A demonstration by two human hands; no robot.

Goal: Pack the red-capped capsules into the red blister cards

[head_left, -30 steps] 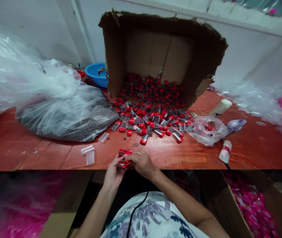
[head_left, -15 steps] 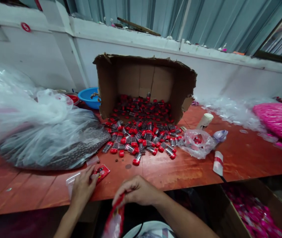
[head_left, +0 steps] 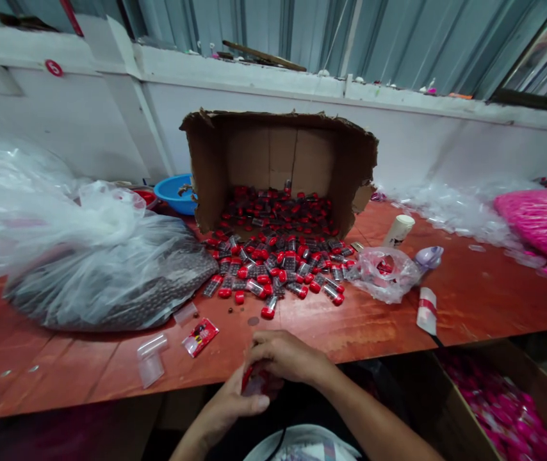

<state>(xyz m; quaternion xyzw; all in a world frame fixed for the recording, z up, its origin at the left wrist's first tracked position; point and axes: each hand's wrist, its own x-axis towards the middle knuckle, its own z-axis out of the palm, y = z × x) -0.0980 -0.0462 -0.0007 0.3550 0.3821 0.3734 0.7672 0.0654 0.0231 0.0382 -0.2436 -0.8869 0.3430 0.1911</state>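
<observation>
At the table's front edge my left hand and my right hand meet around a red and clear packet. Both have their fingers closed on it, and much of it is hidden between them. A flat red card packet lies on the table to the left, beside clear plastic pieces. Beyond my hands, many small clear containers with red caps are heaped, spilling from a cardboard box that lies on its side.
A large clear bag of dark beads is on the left of the red table. A blue basin stands behind it. On the right are a crumpled plastic bag, a white bottle and a pink bag.
My left hand has left the flat card packet and moved right to the packet in my right hand. My right hand has lifted that packet, and both hands now hold it.
</observation>
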